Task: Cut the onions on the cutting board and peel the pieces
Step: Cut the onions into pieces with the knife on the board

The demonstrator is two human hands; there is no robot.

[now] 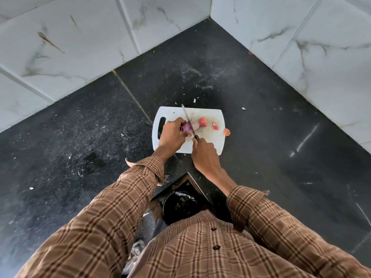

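Both hands work at a small white cutting board [208,145] that lies on a black speckled stone counter [80,137] set into a corner of white marble-look wall tiles [70,47]. Seen from above, the left hand [171,137] reaches over the board's left side, beside its oval handle slot, and its curled fingers grip a purple onion [187,127] against the board. To the right, the right hand [204,152] is wrapped around the dark handle of a knife [188,122], whose thin blade runs away from the person and slightly left, lying across the onion so that a purple part shows on the left of the blade and a paler cut part on the right, touching it. Further right on the board sit two reddish cut pieces [202,121], near each other but apart, and a third reddish piece [227,132] rests at the board's right edge, partly over the counter. Small pale scraps [243,108] are scattered on the counter beyond the board. Both arms wear a brown checked shirt [200,247] with dark buttons. Between the arms, below the inner corner edge of the counter, a round bin lined with a black bag [180,205] is visible; what it holds is too dark to tell.
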